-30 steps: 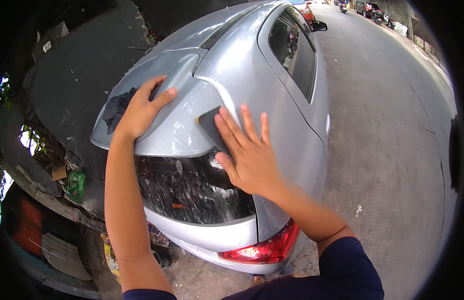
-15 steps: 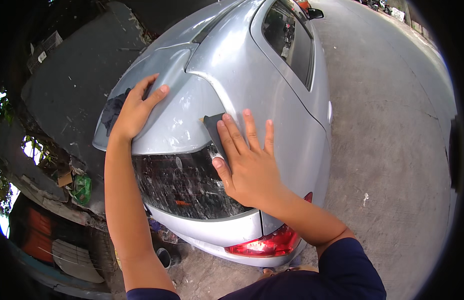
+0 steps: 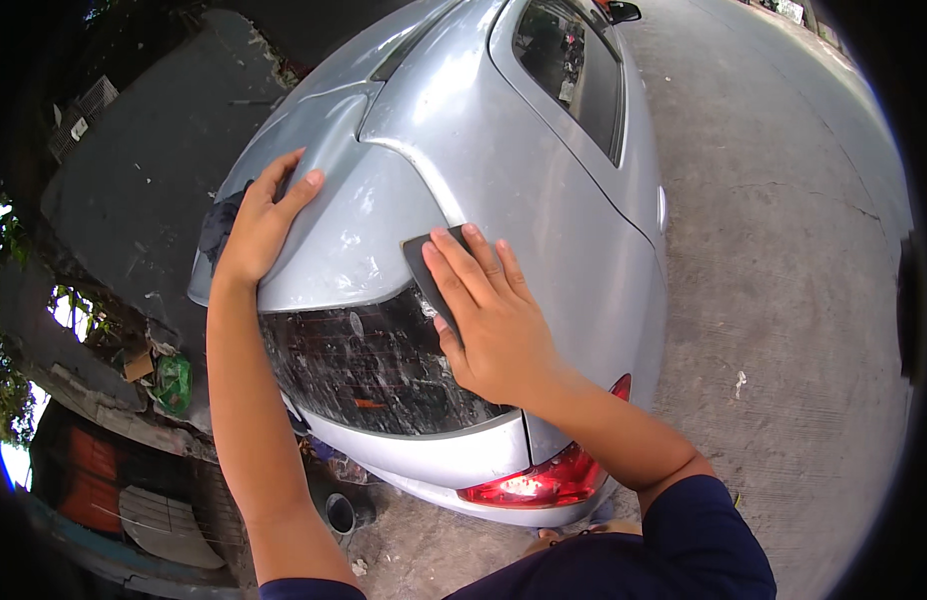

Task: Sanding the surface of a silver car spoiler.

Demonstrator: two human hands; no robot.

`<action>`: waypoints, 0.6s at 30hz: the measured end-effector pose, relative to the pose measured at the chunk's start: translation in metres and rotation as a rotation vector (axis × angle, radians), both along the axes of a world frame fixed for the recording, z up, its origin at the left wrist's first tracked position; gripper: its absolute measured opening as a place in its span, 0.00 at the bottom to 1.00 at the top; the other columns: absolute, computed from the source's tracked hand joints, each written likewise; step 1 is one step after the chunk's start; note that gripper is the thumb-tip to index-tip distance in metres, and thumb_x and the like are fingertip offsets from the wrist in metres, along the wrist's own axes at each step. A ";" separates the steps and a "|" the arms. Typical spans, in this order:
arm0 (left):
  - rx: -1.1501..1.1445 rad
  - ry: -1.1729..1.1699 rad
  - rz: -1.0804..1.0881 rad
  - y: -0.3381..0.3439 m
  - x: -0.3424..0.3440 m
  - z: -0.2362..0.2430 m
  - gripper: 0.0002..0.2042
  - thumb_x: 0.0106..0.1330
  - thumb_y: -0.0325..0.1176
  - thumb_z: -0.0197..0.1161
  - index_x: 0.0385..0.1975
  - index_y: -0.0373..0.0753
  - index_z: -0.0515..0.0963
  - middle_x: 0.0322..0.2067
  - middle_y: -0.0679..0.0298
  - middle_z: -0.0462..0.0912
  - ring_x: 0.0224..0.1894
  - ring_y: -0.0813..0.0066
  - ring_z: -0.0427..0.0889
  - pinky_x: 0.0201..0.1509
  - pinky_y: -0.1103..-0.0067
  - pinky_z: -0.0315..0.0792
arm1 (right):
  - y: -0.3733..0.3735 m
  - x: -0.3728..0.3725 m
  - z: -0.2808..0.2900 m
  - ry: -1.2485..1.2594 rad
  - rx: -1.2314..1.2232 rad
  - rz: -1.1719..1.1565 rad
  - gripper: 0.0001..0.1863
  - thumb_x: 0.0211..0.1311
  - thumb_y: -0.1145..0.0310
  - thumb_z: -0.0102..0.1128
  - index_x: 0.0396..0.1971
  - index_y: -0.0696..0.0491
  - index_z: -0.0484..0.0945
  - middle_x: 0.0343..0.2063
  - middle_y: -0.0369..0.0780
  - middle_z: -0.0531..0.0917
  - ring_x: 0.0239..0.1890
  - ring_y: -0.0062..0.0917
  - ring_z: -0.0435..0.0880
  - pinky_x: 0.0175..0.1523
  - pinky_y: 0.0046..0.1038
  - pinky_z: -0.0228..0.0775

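Observation:
A silver car (image 3: 544, 210) stands in front of me, its rear end closest. My right hand (image 3: 496, 325) presses a dark grey piece of sandpaper (image 3: 424, 262) against the body beside the upper corner of the rear window (image 3: 349, 365). Its fingers lie over the sheet, fairly close together, with the thumb at the lower edge. Resting on the lid's raised lip (image 3: 329, 270), my left hand (image 3: 264, 225) is open, thumb and fingers apart. A dark crumpled cloth (image 3: 219, 225) lies just left of it. White smears mark the lid and the wet-looking window.
Below the window sits the red tail light (image 3: 544, 485). A dark bucket (image 3: 342, 513) stands on the ground near the bumper. Concrete road (image 3: 764, 300) runs along the car's right side. Off to the left are a green plastic bag (image 3: 172, 383) and a cardboard piece (image 3: 139, 366).
My right hand's fingers have drawn closer together, and the sandpaper now lies flatter under them. My left hand stays on the lid. The whole view has shifted slightly.

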State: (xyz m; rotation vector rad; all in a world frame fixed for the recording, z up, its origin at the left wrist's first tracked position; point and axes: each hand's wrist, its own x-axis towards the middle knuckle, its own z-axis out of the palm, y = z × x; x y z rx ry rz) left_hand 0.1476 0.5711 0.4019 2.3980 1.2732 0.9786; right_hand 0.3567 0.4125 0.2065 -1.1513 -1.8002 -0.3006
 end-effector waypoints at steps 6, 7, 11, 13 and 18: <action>-0.035 -0.015 0.015 -0.010 0.003 0.000 0.39 0.75 0.55 0.70 0.74 0.28 0.73 0.66 0.44 0.82 0.67 0.61 0.81 0.74 0.72 0.68 | 0.001 0.000 0.002 0.052 0.035 0.148 0.47 0.60 0.64 0.73 0.77 0.69 0.63 0.77 0.57 0.64 0.80 0.55 0.65 0.84 0.55 0.56; -0.025 -0.013 0.033 -0.011 0.005 0.000 0.39 0.75 0.55 0.70 0.74 0.28 0.73 0.65 0.45 0.82 0.66 0.62 0.81 0.74 0.73 0.68 | 0.003 0.001 0.002 0.053 0.033 0.148 0.47 0.60 0.64 0.73 0.77 0.69 0.63 0.77 0.57 0.64 0.80 0.55 0.65 0.84 0.55 0.56; 0.011 0.002 0.011 -0.006 0.000 -0.001 0.38 0.77 0.56 0.67 0.75 0.30 0.72 0.59 0.50 0.84 0.59 0.69 0.83 0.68 0.76 0.72 | -0.002 -0.009 0.002 0.008 0.070 0.232 0.49 0.59 0.63 0.74 0.78 0.66 0.63 0.75 0.54 0.67 0.80 0.53 0.65 0.83 0.55 0.56; -0.029 -0.029 0.003 -0.009 0.000 0.000 0.38 0.75 0.54 0.70 0.73 0.28 0.74 0.65 0.46 0.82 0.64 0.65 0.82 0.71 0.74 0.71 | 0.000 -0.001 0.001 -0.022 0.062 0.238 0.49 0.59 0.63 0.74 0.78 0.65 0.63 0.75 0.53 0.67 0.81 0.52 0.65 0.83 0.55 0.56; -0.027 -0.007 0.007 -0.008 0.002 0.003 0.38 0.75 0.54 0.70 0.73 0.28 0.74 0.65 0.45 0.82 0.64 0.64 0.82 0.71 0.74 0.71 | -0.006 -0.014 0.003 0.010 0.047 0.266 0.50 0.58 0.62 0.76 0.79 0.63 0.64 0.77 0.51 0.66 0.82 0.49 0.64 0.84 0.55 0.54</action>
